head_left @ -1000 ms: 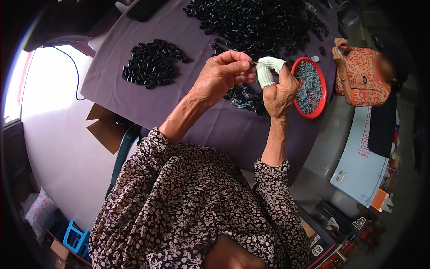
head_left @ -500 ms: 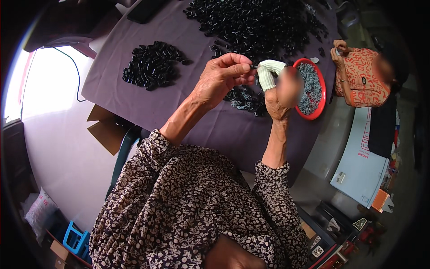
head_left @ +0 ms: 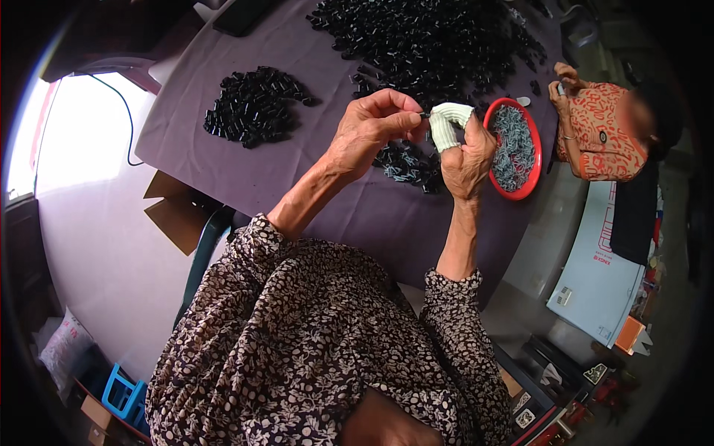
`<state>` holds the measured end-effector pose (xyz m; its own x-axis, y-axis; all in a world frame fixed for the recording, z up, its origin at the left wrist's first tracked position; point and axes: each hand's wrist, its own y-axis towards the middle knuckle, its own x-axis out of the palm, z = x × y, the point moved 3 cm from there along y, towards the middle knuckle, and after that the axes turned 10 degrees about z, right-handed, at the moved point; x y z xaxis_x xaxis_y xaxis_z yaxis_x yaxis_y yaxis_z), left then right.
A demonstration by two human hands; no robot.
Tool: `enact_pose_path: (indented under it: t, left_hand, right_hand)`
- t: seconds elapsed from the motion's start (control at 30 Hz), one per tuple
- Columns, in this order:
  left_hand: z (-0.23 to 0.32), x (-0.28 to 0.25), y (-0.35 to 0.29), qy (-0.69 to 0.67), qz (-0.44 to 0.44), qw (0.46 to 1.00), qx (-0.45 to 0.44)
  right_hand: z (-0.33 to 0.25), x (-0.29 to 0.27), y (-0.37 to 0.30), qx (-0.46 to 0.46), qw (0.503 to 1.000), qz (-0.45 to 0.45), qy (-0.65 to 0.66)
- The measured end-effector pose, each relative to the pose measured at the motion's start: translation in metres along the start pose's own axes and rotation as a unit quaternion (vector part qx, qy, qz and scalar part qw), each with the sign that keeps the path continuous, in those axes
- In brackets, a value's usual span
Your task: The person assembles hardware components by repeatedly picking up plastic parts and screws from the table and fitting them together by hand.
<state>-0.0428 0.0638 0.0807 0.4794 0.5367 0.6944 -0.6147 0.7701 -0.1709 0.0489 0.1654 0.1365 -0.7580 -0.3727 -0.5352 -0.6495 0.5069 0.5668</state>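
Over the table, my left hand (head_left: 372, 132) pinches a small black part (head_left: 425, 115) between thumb and forefinger. My right hand (head_left: 467, 162) meets it from the other side, its thumb and forefinger in white knitted finger covers (head_left: 444, 132) and closed at the part's end. The part is too small to make out in detail. Just below the hands lies a small pile (head_left: 407, 165) of black pieces mixed with grey screw-like ones. To the right of my right hand stands a red bowl (head_left: 535, 175) full of small grey screw-like pieces.
A big heap of black tubular pieces (head_left: 424, 44) covers the far table; a smaller heap (head_left: 256, 108) lies left on the purple cloth (head_left: 186, 137). A dark flat object (head_left: 239, 18) rests at the far left edge. Another person (head_left: 602, 130) sits at right. An open cardboard box (head_left: 175, 212) stands below left.
My right hand has turned slightly, its covered fingers closing in a little on the black part. My left hand stays nearly in place. The other person's hands have shifted slightly.
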Motion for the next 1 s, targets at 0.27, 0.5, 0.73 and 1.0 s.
enact_pose_path:
  t: [0.27,0.5,0.73,1.0]
  left_hand:
    - [0.003,-0.001,-0.001,0.075,-0.009,0.996,0.054]
    - [0.013,0.002,0.003,0.111,0.023,0.991,0.069]
    - [0.010,0.004,0.008,0.088,0.015,0.994,0.062]
    - [0.019,0.000,0.004,0.029,0.031,0.997,0.058]
  right_hand:
    - [0.001,0.001,0.009,-0.014,0.998,-0.061,-0.002]
    - [-0.005,0.004,0.024,-0.059,0.996,-0.070,-0.012]
    - [0.001,-0.005,0.027,-0.027,0.995,-0.075,0.055]
    - [0.062,-0.022,-0.009,0.110,0.989,-0.089,-0.032]
